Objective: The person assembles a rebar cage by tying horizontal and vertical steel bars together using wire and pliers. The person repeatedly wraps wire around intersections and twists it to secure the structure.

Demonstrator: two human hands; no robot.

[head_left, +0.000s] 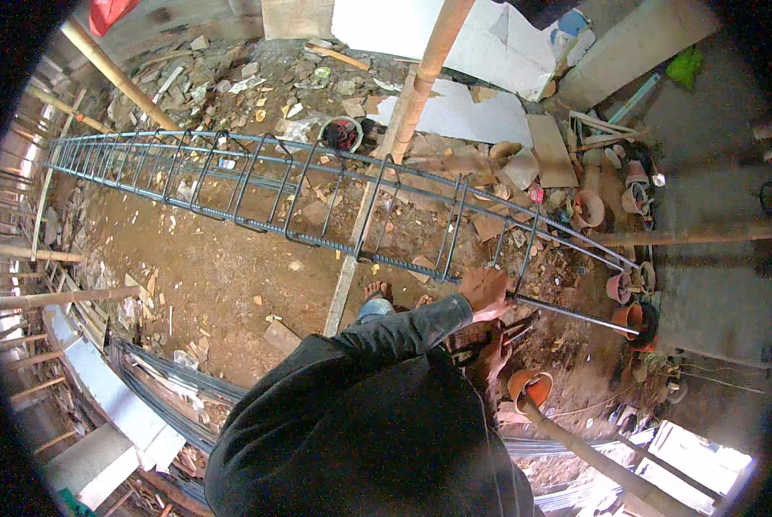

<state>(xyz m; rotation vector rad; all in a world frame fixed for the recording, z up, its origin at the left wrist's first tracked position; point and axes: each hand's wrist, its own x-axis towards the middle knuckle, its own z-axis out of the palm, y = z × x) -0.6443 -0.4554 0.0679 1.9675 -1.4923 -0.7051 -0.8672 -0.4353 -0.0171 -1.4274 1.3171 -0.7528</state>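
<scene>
A long rebar cage (317, 241), made of ribbed steel bars with square stirrups, runs from the far left to the right in front of me. My left hand (487, 293) is closed round its near lower bar, close to the right-hand stirrups. Beyond that hand, the bare bar end (575, 315) sticks out to the right. Just below, my right hand (493, 355) is closed beside a dark, thin tool-like thing (517, 331) with a touch of red. Shadow and my sleeve hide most of its fingers, so what it holds is unclear.
A wooden beam (345, 293) passes under the cage, and a bamboo pole (433, 73) rises beyond it. Orange buckets (531, 389) stand at the right. Bundled steel bars (175, 379) lie at the lower left. Rubble and white boards (455, 112) cover the far ground.
</scene>
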